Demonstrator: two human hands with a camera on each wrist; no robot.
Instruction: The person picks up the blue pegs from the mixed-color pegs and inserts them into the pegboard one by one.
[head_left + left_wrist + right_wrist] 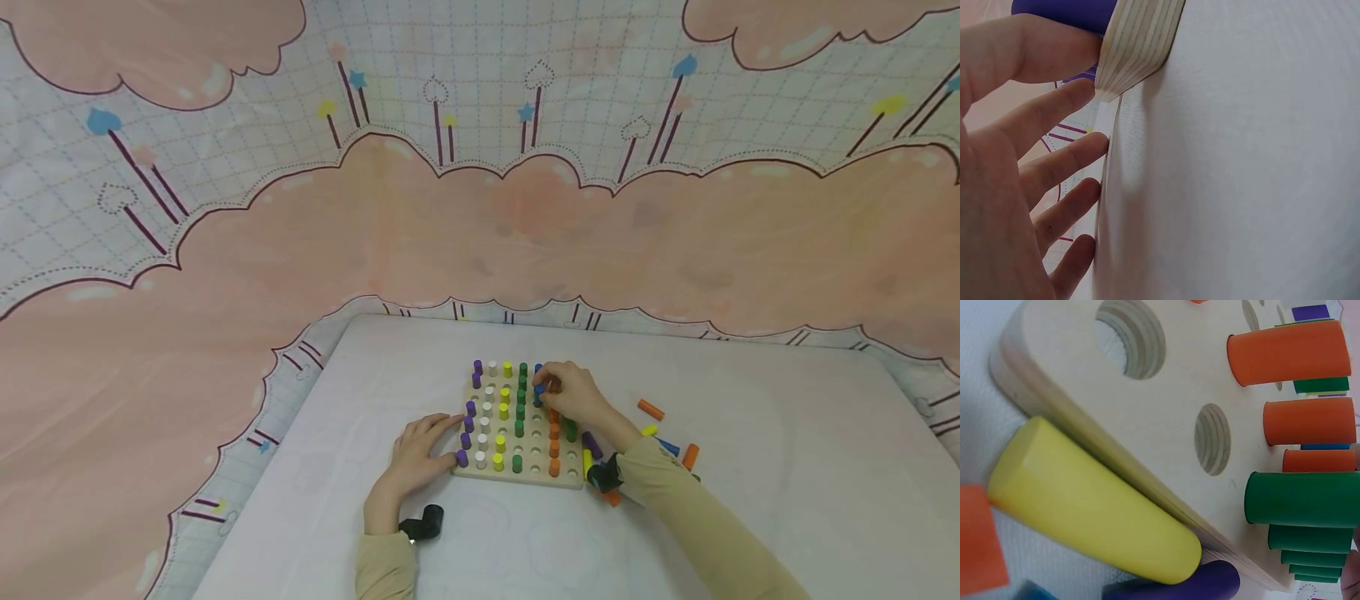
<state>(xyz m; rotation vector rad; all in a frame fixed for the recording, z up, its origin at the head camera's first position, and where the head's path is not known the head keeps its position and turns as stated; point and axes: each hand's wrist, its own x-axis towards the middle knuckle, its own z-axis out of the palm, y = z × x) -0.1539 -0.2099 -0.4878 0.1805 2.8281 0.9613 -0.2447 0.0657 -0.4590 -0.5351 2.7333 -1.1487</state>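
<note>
A wooden pegboard [517, 477] holds columns of purple, white, yellow, green, blue and orange pegs, with some holes bare. My right hand [573, 396] reaches over the board's far right part and pinches a blue peg [538, 394] upright at the blue column. Another blue peg top shows just beyond it. My left hand [417, 454] lies at the board's left edge with fingers spread, the thumb right beside the nearest purple peg [462, 459]. In the left wrist view, the thumb and index fingertip are against the board's side [1138, 47]. Most right fingers are out of the right wrist view.
Loose pegs lie on the white tabletop [787, 450] right of the board, among them orange pegs [651, 409], a blue peg [667, 447] and a purple peg [592, 444]. A yellow peg [1091, 503] lies along the board's right side. My right forearm crosses above several of them.
</note>
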